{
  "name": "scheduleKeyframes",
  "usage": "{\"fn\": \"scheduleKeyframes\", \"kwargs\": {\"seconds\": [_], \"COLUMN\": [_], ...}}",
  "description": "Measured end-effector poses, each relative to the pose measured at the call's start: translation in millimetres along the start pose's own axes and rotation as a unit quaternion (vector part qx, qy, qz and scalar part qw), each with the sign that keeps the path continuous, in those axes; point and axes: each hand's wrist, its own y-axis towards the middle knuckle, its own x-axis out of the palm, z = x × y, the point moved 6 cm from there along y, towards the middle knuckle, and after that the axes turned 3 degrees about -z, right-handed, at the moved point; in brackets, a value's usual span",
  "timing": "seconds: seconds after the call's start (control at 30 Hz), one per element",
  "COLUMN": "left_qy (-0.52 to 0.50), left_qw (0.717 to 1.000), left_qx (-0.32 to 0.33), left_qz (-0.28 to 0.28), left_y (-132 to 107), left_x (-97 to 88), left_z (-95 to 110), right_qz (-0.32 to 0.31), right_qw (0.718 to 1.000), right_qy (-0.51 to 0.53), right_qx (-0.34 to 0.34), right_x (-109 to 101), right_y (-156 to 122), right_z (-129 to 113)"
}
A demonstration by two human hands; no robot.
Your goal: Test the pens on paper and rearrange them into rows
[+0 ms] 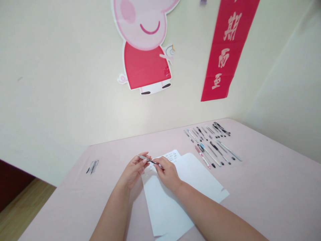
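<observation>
A slim pen [150,160] with a pale barrel and a dark section is held between my two hands, slanting down to the right. My left hand [135,169] pinches its pale end between thumb and fingers. The fingers of my right hand [167,171] close round the other end, partly hiding it. Both hands are above sheets of white paper [173,201] on the table. Small handwriting shows on the paper's far part, just beyond my right hand.
Two rows of pens and caps, including a white pen [229,150], lie at the right back of the pink table [271,187]. Several dark pen parts [92,166] lie at the left. Behind the table is a wall with a pig cutout [146,67] and a red banner [220,63].
</observation>
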Motion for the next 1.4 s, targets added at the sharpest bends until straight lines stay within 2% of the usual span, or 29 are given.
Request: {"fn": "scheduleKeyframes", "kwargs": {"seconds": [0.63, 1.2, 1.4], "left_qy": [-0.010, -0.047, -0.066], "left_qw": [1.000, 0.998, 0.996], "left_qx": [0.004, -0.002, -0.008], "left_qz": [0.010, 0.028, 0.052], "left_y": [0.5, 0.7, 4.7], "left_x": [-6.3, -2.4, -12.8], "left_z": [-0.1, 0.6, -9.0], "right_qz": [-0.004, -0.004, -0.018], "right_qw": [1.000, 0.999, 0.997], "right_qy": [-0.013, -0.028, -0.075], "right_qx": [0.009, 0.015, 0.028], "right_x": [-1.7, -3.4, -1.2], "right_y": [0.3, -0.1, 0.2], "right_z": [-0.4, 2.0, 5.7]}}
